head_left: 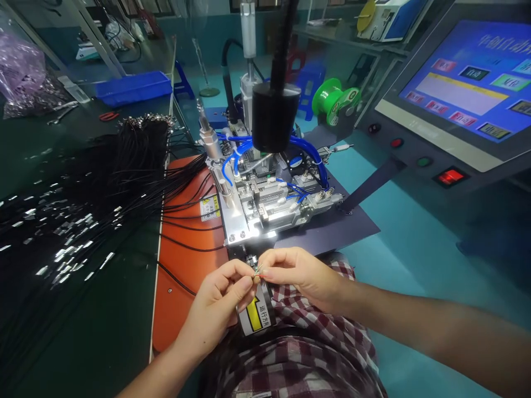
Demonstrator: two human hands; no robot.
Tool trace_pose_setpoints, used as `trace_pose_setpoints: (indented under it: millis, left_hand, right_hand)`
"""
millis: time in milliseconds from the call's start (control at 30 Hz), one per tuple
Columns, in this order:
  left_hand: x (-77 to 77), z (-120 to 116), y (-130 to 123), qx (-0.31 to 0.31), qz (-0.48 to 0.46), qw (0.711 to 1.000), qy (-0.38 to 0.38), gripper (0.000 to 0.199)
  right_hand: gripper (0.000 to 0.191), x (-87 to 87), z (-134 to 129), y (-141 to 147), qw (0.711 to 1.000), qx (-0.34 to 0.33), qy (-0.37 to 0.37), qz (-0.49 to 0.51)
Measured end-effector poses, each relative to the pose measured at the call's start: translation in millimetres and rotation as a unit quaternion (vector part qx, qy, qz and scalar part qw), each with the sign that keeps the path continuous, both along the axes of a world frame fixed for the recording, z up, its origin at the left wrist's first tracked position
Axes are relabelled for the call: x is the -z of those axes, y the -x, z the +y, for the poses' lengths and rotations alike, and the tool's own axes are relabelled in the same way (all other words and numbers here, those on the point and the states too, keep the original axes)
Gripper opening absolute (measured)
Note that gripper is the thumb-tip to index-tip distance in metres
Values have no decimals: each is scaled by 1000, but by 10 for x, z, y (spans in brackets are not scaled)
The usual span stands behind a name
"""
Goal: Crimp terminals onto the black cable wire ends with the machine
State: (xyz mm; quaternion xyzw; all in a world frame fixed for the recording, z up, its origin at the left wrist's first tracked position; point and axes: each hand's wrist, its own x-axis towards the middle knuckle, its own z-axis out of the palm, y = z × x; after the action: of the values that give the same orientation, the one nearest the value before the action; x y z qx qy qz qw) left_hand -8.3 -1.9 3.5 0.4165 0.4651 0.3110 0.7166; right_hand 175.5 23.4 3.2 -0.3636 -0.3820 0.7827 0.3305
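The floor (415,265) is teal, glossy, and brighter in patches where light falls. Behind, the wall (215,34) has a teal lower band — paler above — with barred windows (161,6) at the top edge. A dark green table (124,342) fills the left; blue (312,88) and red stools (296,62) stand farther back.

- Hands: two, left hand (219,301) and right hand (305,276), lower middle of the frame.
- Fine wires (258,272): several, too small to count, between both hands.
- Cables (139,160): too many to count, left side.
- Screen (468,83): one, upper right.
- Round buttons (397,142): three, below the screen.
- Lit switch (451,177): one, right side.
- Green spool (329,102): one, upper middle.
- Blue tray (133,89): one, upper left.
- Purple bag (25,63): one, upper left.
- Arrow label (256,314): one, lower middle.
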Motion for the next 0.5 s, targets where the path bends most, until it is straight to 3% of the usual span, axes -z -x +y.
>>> trace_pose_setpoints:
  millis: [133, 300, 367, 500]
  left_hand:
    - [-15, 13, -32, -20, -35, 999, 12, 21]
    - [-4, 29, -28, -36, -7, 999, -35, 17]
    - [-9, 20, -24, -36, 16, 999, -33, 18]
    - [-65, -13, -35, -22, 68, 996, -60, 19]
  right_hand:
    - [16, -17, -22, 70, 982, 67, -156, -78]
    - [10, -83, -89, 113, 910, 159, -331, -191]
    - [9, -109, -104, 70, 869, 157, -406, -236]
    - [9, -173, -93, -72, 739, 102, -570, -344]
